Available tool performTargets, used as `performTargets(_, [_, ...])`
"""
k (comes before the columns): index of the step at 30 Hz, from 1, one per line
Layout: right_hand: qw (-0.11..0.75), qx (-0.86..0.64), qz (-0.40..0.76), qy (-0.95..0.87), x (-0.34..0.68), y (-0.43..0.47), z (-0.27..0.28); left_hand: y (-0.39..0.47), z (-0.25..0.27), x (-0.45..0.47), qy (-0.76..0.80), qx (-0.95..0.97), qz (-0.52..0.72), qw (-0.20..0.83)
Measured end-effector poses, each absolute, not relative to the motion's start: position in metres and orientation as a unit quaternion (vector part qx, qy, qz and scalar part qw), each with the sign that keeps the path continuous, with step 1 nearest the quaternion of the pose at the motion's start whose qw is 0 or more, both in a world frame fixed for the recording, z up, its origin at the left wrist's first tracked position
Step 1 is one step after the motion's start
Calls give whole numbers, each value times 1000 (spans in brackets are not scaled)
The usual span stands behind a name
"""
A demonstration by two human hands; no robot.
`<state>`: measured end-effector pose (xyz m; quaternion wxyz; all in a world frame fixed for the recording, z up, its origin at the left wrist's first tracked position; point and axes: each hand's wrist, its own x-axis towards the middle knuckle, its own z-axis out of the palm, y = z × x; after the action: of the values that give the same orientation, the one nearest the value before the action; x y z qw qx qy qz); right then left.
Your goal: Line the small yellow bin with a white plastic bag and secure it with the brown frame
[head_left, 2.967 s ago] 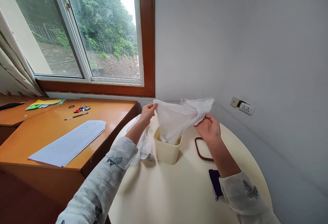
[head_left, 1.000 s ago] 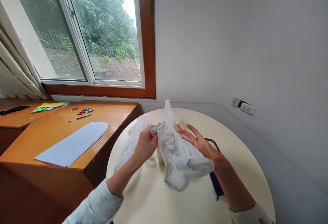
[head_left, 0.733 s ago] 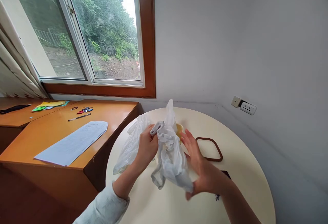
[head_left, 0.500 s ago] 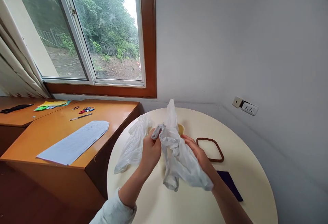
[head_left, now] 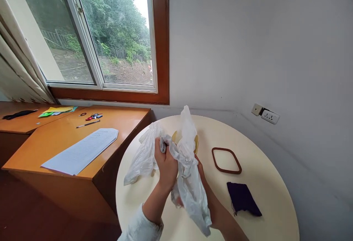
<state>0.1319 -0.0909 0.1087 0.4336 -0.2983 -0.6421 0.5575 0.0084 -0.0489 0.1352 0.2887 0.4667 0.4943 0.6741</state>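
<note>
Centrally, we see a crumpled white plastic bag [head_left: 190,182] held up between both hands above the round cream worktop [head_left: 264,175]. Our left hand [head_left: 165,162] is clenched on the bag's gathered upper edge, thumb uppermost. Our right hand [head_left: 205,193] lies under and behind the film, largely covered by it; it appears to clasp the lower folds, though we cannot make out its fingers. The bag's long axis runs steeply, from a peak near the far side of the worktop down toward our body, where its loose tail hangs below the right wrist. Our left hand is thus the upper and nearer-left anchor, our right the lower one.

Just beyond the hands, partly hidden by the film, stands a small cream bin [head_left: 196,143]; only a strip of its rim shows on either side of the bag. It lies directly ahead of both hands, about equally near to each. A second plastic bag [head_left: 142,156] lies slumped on the worktop to the left, touching the left hand's side. To the right, well apart from the hands, rest a brown rim frame [head_left: 226,160] and a dark purple cloth [head_left: 242,198].
</note>
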Motion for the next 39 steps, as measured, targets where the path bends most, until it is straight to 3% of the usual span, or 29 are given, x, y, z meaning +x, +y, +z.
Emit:
performTargets(4, [542,-358,553,-521,133,-74,100,-53,129,0,446,463,674,364])
performTargets(8, [626,-384,573,-363,156,-56,93,-63,134,-24,415,532,575,463])
performTargets(13, [667,-366,574,-301,172,-44,102,-78,144,-46,485,697,353,394])
performTargets(16, [654,-364,587,-309,173,-39,103,-80,143,-50,504,729,295,357])
performTargets(22, [651,-374,580,-317,176,-31,96,-67,126,-60,514,609,478,369])
performTargets(29, [630,-375,609,-303,190,-21,85,-52,122,-72,423,227,685,548])
performTargets(34, [649,-397,582,-289,215,-6,74,-42,120,-93,414,134,681,590])
performTargets(39, [627,-420,577,-312,232,0,78,-41,115,-110,459,294,617,568])
